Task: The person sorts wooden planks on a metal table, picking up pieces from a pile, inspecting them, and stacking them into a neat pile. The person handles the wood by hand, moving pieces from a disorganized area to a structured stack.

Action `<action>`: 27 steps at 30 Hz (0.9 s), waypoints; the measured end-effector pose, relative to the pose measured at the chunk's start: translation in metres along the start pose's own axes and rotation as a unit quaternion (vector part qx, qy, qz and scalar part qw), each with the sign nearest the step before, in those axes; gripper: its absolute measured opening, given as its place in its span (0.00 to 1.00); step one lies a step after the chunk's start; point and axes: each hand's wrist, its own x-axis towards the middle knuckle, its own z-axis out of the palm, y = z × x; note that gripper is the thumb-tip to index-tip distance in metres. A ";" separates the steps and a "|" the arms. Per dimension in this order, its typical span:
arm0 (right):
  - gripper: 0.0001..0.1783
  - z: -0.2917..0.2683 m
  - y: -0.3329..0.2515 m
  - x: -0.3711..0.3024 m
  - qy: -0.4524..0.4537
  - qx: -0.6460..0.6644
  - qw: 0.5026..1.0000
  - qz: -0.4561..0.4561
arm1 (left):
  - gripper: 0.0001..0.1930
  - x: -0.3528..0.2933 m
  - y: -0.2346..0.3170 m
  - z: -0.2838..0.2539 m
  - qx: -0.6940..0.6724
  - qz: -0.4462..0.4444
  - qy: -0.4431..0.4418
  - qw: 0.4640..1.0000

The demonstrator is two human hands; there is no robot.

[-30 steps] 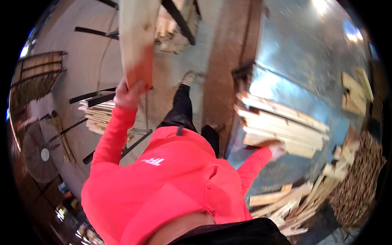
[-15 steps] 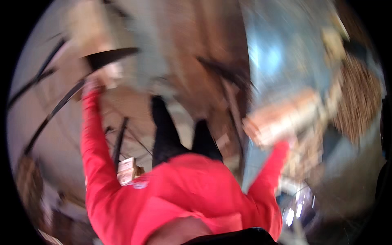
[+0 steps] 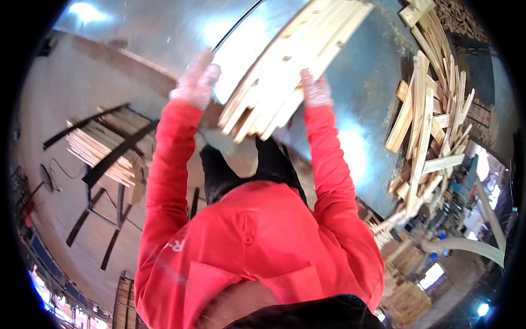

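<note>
While the head view shows long, flat, knotty pale boards [image 3: 298, 57] slanting at upper centre over a shiny bluish table [image 3: 356, 82], the left hand [image 3: 196, 82] spreads open beside them; the right hand [image 3: 316, 90] meets their right edge, its grip unclear. One-sided pressure could make the loose, uneven-ended stack fan apart or slip.

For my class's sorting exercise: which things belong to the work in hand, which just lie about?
Likely in use:
- Pale, long wooden boards beside right hand
- Shiny blue-grey metal tabletop

Likely lying about:
- Jumbled pale wooden offcuts
- Pale, curved tube, lower right
</note>
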 end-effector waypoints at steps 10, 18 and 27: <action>0.49 0.166 -0.076 -0.001 -0.253 -0.142 0.942 -0.167 | 0.28 0.182 -0.109 -0.094 0.326 0.046 -0.068 0.942; 0.24 0.070 -0.072 0.036 -0.335 -0.405 0.758 -0.387 | 0.54 0.174 -0.029 -0.054 0.563 0.063 0.113 0.816; 0.46 -0.517 0.030 -0.040 0.481 -0.528 0.691 0.115 | 0.52 0.128 0.096 0.028 0.699 -0.147 0.067 0.697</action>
